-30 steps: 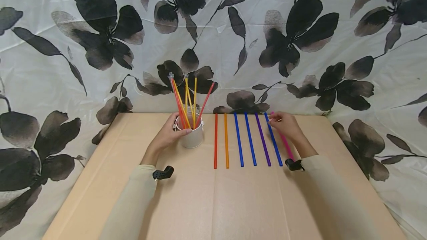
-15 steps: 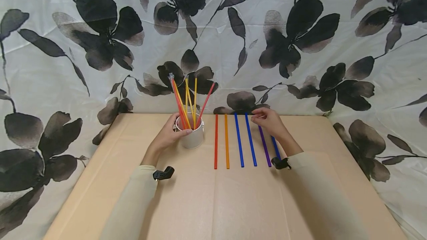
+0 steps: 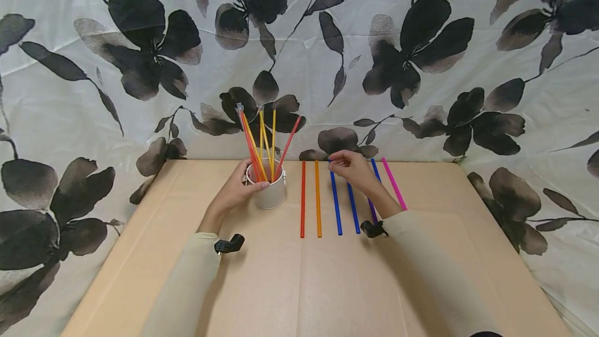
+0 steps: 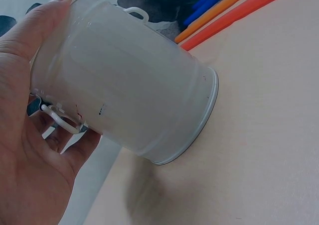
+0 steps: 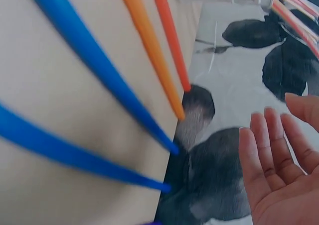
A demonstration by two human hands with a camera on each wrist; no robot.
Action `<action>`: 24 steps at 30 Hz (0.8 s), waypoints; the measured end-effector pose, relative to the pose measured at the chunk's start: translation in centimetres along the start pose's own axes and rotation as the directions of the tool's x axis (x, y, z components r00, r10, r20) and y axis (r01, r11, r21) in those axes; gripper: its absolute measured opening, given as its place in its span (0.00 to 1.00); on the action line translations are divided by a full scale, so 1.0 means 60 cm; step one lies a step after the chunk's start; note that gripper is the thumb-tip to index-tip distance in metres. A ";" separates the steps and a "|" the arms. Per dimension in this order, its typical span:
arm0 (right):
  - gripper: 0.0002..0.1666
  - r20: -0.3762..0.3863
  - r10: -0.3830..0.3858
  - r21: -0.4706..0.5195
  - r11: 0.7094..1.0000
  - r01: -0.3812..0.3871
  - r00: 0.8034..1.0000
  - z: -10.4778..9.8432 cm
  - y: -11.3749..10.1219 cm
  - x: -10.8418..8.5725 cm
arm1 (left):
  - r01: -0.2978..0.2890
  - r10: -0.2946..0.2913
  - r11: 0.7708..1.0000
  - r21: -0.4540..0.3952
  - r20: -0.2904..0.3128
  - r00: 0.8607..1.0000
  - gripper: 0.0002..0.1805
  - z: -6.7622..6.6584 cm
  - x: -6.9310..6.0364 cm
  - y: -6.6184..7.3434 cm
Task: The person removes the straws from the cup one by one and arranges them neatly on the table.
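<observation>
My left hand (image 3: 236, 186) grips a small white metal pail (image 3: 271, 195) near its rim, thumb on the near side, as the left wrist view also shows. Several thin red and yellow straw-like sticks (image 3: 273, 129) stand leaning in it. My right hand (image 3: 357, 170) hovers over the row of sticks, holding nothing; its fingers look straight in the right wrist view. The row has a red stick (image 3: 302, 199), an orange stick (image 3: 318, 199), a blue stick (image 3: 335, 202), another blue (image 3: 353, 209), a partly hidden purple stick (image 3: 372, 212), a third blue (image 3: 376, 169) and a magenta stick (image 3: 394, 184).
The row lies at the far edge of a light wooden table (image 3: 262, 285), right of the pail. A white cloth with dark flowers (image 3: 323, 77) hangs behind and at the sides. Dark wrist cameras (image 3: 229, 243) sit on both wrists.
My right hand has moved left along the row, from the magenta stick to above the blue ones, uncovering the magenta stick. My left hand and the pail have stayed in place.
</observation>
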State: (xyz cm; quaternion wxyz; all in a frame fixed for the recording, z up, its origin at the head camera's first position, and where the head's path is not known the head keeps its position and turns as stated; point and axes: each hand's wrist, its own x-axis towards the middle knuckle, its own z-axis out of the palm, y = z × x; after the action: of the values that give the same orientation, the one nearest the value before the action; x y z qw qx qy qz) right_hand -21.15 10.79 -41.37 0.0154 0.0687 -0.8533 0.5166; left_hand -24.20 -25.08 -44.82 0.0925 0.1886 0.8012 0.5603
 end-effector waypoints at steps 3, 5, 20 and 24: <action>0.14 0.029 -0.022 0.016 1.000 0.021 0.999 0.015 -0.009 0.003 | -0.004 0.004 1.000 -0.008 0.000 1.000 0.43 0.000 0.000 -0.001; 0.14 0.045 -0.042 0.032 0.999 0.041 0.998 0.024 -0.014 0.006 | -0.008 0.008 1.000 -0.012 0.002 1.000 0.43 0.001 0.000 -0.002; 0.19 0.165 -0.119 0.104 0.989 0.103 0.979 0.080 -0.050 0.020 | -0.015 0.015 0.999 -0.031 -0.002 1.000 0.44 0.002 0.000 0.003; 0.24 0.181 -0.152 0.105 0.985 0.134 0.972 0.091 -0.058 0.024 | -0.016 0.016 0.998 -0.054 0.005 1.000 0.44 0.003 -0.001 0.006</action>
State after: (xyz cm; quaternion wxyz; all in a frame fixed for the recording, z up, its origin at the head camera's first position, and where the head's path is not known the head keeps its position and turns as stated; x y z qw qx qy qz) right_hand -21.86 4.21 -40.75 -0.0313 0.1792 -0.8190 0.5443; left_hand -24.01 -24.85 -44.58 0.0952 0.1939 0.7842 0.5818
